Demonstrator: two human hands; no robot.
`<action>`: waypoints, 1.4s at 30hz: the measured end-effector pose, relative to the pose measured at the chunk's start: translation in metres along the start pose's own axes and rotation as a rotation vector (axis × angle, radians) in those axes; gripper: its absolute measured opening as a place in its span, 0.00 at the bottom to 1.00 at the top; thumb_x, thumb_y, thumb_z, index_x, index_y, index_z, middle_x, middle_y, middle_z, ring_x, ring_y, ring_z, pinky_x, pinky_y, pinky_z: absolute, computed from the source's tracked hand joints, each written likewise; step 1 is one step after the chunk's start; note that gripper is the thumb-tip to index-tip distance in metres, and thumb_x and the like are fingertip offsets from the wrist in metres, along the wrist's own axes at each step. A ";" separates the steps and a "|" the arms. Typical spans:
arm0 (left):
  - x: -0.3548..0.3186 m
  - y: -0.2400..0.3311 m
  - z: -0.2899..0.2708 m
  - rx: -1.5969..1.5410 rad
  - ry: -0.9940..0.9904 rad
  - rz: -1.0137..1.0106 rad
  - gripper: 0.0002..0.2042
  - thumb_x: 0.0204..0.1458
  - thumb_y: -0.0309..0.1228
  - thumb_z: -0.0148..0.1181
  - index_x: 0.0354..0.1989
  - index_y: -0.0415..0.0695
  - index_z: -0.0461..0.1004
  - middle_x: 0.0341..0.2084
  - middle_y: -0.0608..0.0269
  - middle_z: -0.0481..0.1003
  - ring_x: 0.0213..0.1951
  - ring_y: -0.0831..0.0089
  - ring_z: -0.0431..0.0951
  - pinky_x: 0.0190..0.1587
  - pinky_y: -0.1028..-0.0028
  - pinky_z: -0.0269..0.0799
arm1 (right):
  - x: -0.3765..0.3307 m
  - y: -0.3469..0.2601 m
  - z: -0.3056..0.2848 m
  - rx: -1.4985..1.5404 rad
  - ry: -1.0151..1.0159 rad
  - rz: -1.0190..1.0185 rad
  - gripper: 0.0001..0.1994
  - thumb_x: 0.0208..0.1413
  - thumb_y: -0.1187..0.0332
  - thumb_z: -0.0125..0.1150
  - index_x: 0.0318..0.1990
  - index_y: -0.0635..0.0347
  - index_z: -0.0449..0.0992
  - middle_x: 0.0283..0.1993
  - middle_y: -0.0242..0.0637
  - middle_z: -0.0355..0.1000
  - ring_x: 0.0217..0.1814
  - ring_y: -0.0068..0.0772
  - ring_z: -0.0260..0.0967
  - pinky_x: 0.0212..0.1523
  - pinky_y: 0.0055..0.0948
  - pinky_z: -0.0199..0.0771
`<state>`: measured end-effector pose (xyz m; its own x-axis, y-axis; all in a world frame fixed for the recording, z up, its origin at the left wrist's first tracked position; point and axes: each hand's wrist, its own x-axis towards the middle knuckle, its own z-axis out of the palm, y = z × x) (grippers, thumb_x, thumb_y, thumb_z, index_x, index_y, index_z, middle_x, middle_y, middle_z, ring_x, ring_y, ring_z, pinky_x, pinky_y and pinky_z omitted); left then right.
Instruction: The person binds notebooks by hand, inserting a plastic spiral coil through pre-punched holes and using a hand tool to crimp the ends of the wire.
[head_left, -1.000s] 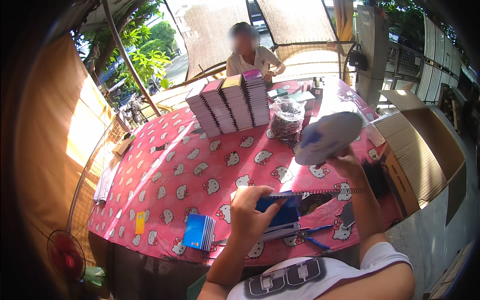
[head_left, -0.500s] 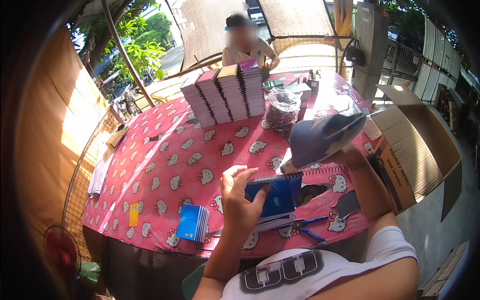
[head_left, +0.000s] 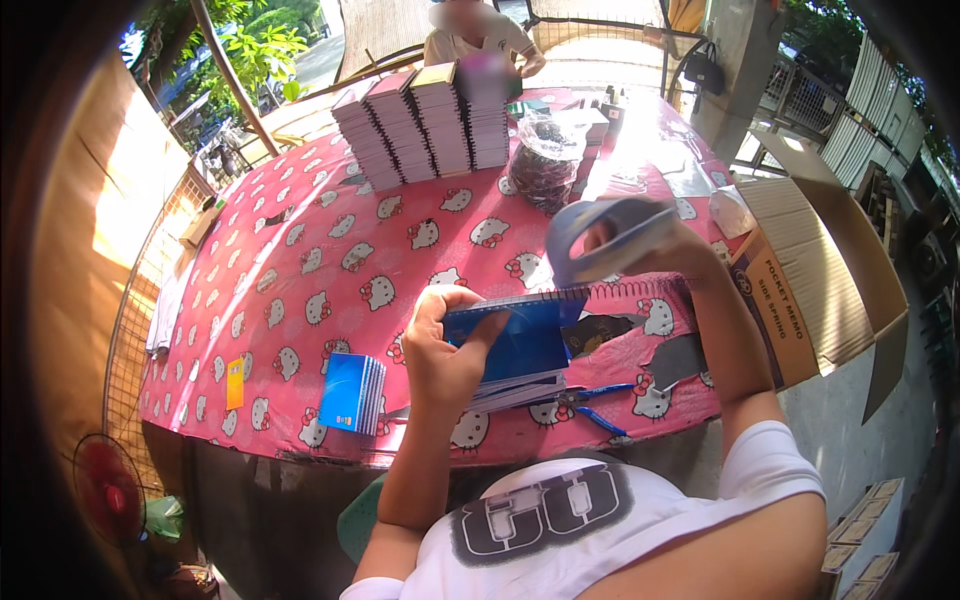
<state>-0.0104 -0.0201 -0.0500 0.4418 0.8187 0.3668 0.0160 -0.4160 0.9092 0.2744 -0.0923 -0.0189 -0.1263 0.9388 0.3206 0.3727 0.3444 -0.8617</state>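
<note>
My left hand (head_left: pixel 447 345) is closed on the left end of a small blue notebook (head_left: pixel 524 340), thumb across its cover. A long thin spiral wire (head_left: pixel 635 289) runs from the notebook's top edge out to the right, past the cover. My right hand (head_left: pixel 665 248) is closed on a blue-grey flexible piece (head_left: pixel 575 218), bent into a loop around the fingers, just above the wire. Its exact kind is unclear. More notebooks (head_left: pixel 515 391) lie stacked under the held one. Beside them rest blue-handled pliers (head_left: pixel 595 400).
Left are a stack of blue notebooks (head_left: pixel 348 392) and a yellow booklet (head_left: pixel 235 384). Tall stacks of spiral notebooks (head_left: pixel 435 125) and a plastic bag of dark coils (head_left: pixel 545 165) stand farther back. A cardboard box (head_left: pixel 800 290) is at right; a person (head_left: pixel 480 40) sits opposite.
The blue-grey piece has come down toward the wire and now shows as a loop around my right fingers. My left hand still grips the notebook. The whole view has shifted slightly.
</note>
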 end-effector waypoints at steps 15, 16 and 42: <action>0.009 0.009 0.008 -0.173 0.025 0.006 0.20 0.43 0.24 0.71 0.44 0.42 0.68 0.36 0.65 0.71 0.39 0.80 0.71 0.39 0.80 0.70 | 0.043 -0.001 0.024 -0.482 0.035 0.041 0.19 0.32 0.76 0.66 0.38 0.62 0.73 0.35 0.31 0.75 0.37 0.24 0.71 0.38 0.27 0.71; 0.008 0.007 0.007 -0.253 0.043 0.020 0.21 0.43 0.24 0.71 0.45 0.42 0.68 0.37 0.65 0.70 0.40 0.80 0.70 0.39 0.80 0.70 | 0.048 0.001 0.023 -0.467 0.070 0.039 0.16 0.34 0.75 0.67 0.36 0.60 0.73 0.34 0.33 0.74 0.36 0.24 0.70 0.36 0.26 0.71; -0.009 -0.022 -0.016 -0.594 0.043 -0.014 0.12 0.47 0.16 0.63 0.41 0.38 0.72 0.37 0.63 0.75 0.40 0.78 0.75 0.42 0.79 0.73 | -0.066 0.127 0.052 -0.997 0.523 0.650 0.20 0.38 0.70 0.67 0.41 0.60 0.68 0.39 0.47 0.73 0.44 0.50 0.72 0.40 0.45 0.73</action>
<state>-0.0294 -0.0121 -0.0699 0.4087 0.8429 0.3500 -0.4886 -0.1219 0.8640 0.2820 -0.1103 -0.1702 0.6218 0.7363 0.2668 0.7772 -0.5378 -0.3267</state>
